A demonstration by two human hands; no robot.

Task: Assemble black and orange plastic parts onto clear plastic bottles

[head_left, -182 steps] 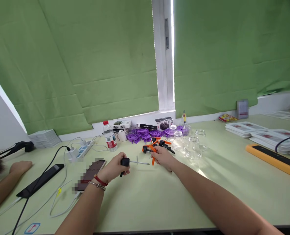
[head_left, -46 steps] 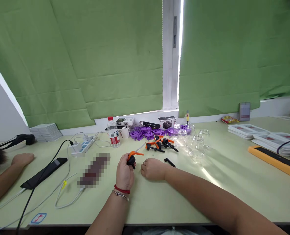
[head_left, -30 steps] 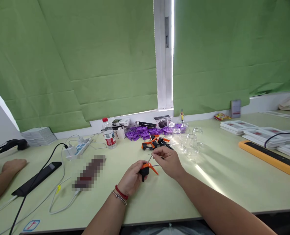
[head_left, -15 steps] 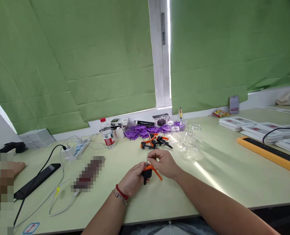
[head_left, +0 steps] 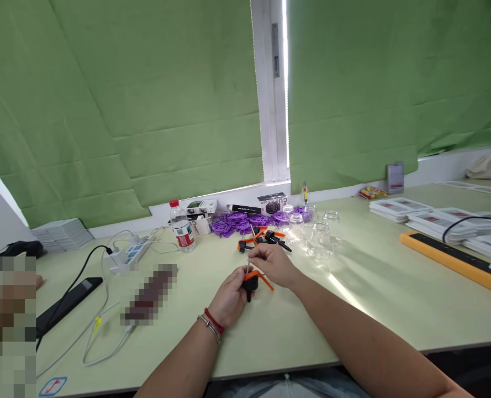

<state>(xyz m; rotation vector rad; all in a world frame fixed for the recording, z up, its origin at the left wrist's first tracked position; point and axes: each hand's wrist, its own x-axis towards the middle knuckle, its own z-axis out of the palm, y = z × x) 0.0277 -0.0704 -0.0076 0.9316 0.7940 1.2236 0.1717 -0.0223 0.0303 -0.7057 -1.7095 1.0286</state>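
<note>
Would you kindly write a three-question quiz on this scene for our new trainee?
1. Which hand holds the black and orange part?
2. True or false: the bottle has a blue cap.
3. The right hand pinches: A, a pen; B, a thin metal rod; C, a cup.

Key:
1. The left hand.
2. False; the cap is red.
3. B.

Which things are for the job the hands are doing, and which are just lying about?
For the job:
orange-and-black part, held in the left hand
thin metal rod, pinched in the right hand
similar orange-and-black pieces behind, probably

Just lying about, it seems:
red-capped bottle
power strip
snack packet
yellow-and-black bar
</note>
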